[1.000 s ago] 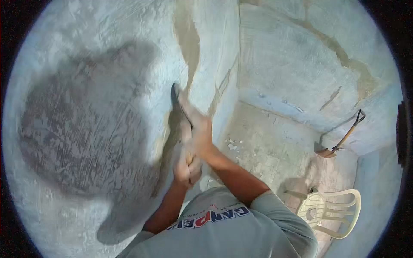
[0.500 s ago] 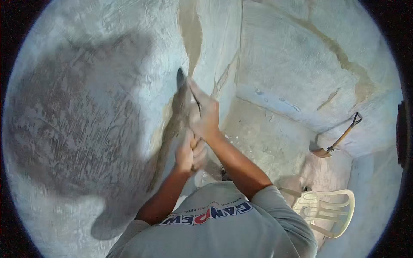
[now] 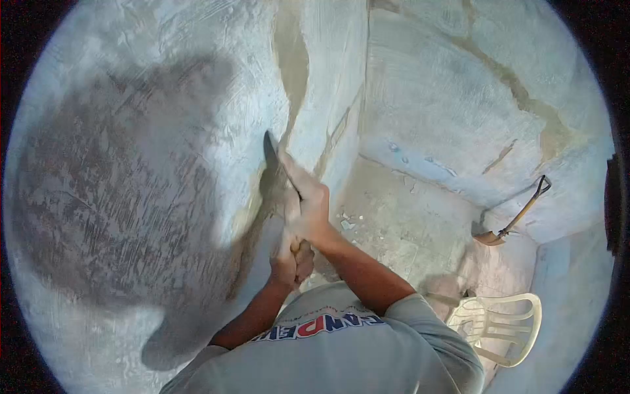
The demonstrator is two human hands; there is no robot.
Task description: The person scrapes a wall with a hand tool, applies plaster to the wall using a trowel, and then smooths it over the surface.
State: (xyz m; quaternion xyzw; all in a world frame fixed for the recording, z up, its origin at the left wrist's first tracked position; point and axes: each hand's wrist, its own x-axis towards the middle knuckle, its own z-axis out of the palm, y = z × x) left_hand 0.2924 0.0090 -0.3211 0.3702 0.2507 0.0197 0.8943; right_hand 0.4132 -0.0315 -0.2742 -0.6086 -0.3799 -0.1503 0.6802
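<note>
Both my hands grip one scraping tool (image 3: 270, 152) whose dark blade presses against a rough plastered wall (image 3: 151, 164). My right hand (image 3: 306, 203) sits higher, with fingers stretched along the blade's back. Lower down, my left hand (image 3: 289, 259) is closed around the wooden handle. The blade's tip touches the wall near a bare brownish strip at the wall's edge. My grey printed shirt (image 3: 328, 348) fills the bottom of the view.
A shovel (image 3: 515, 220) leans against the far wall at the right. A white plastic chair (image 3: 502, 322) stands on the floor at the lower right. Small plaster chips (image 3: 346, 222) lie on the concrete floor. A large dark shadow covers the wall's left part.
The tool and both hands slid up the wall half a second ago, then came back down to about where they began.
</note>
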